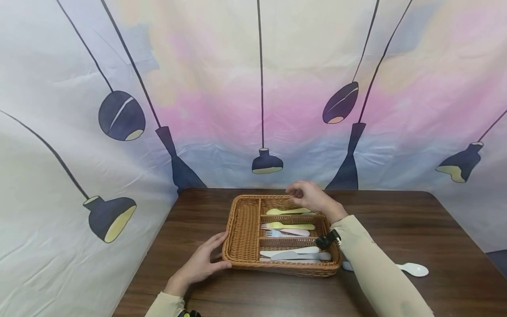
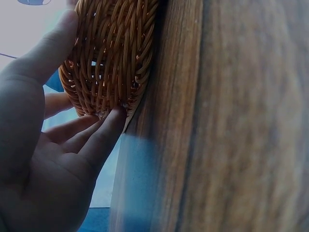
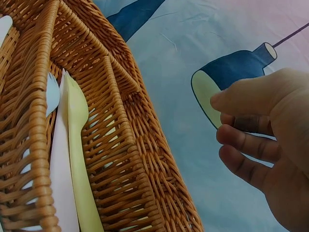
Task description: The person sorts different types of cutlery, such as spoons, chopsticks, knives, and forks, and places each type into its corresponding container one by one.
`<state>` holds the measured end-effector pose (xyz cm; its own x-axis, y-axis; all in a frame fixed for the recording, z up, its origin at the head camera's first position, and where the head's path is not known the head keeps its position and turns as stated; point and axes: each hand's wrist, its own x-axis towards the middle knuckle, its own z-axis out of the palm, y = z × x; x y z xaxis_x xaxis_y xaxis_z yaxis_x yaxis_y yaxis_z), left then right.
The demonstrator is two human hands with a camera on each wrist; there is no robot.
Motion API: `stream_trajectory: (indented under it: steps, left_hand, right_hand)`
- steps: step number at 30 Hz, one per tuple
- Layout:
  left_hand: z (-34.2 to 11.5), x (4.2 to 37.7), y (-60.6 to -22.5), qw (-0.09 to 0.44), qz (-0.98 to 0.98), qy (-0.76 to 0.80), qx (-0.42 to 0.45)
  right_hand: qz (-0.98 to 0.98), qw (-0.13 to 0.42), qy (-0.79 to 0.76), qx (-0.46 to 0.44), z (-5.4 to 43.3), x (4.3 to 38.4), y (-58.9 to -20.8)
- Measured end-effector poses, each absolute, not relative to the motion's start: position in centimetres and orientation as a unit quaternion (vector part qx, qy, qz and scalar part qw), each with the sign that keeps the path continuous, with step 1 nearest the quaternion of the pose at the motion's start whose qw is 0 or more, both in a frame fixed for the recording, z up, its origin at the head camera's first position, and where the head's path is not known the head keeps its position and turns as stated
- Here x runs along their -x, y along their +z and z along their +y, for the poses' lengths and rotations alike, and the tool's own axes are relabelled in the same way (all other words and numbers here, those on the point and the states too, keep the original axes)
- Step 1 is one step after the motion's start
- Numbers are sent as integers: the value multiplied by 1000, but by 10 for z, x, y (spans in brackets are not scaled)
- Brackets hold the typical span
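A wicker basket (image 1: 241, 229) with compartments lies on the table. My left hand (image 1: 202, 259) holds its front left corner, the thumb on one side and the fingers (image 2: 104, 137) on the other. Over the back right compartment my right hand (image 1: 310, 196) hovers with loosely curled fingers and nothing in them. Below it lies a yellow spoon (image 1: 277, 211). The middle compartment has a yellow fork (image 1: 293, 226), a pink-handled utensil (image 1: 299, 232) and a light blue fork (image 1: 273, 234). White and grey knives (image 1: 301, 255) fill the front one.
On the wooden table (image 1: 428, 229), right of the basket, lies a white spoon (image 1: 413, 269). A bluish utensil end (image 1: 347, 266) shows between the basket and my right sleeve (image 1: 372, 259). Behind the table hangs a cloth (image 1: 222, 110) printed with lamps.
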<state>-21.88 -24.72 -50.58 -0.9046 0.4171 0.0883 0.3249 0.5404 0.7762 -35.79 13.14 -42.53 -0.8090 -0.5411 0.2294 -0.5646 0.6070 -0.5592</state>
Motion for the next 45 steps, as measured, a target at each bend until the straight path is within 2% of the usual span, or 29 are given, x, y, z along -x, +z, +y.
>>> stream_trajectory:
  steps: [16,37,45]
  left_hand:
    - [-248,219,-505,52,876,428,-217]
    - [-248,220,-507,52,871,435,-223]
    - [-248,220,-507,51,873,430,-224]
  right_hand:
    - [-896,30,308,-318,139,353,-424]
    - [-888,129,287,-337,184,324,-421]
    - [-892,141,276,-329,202,314,-426]
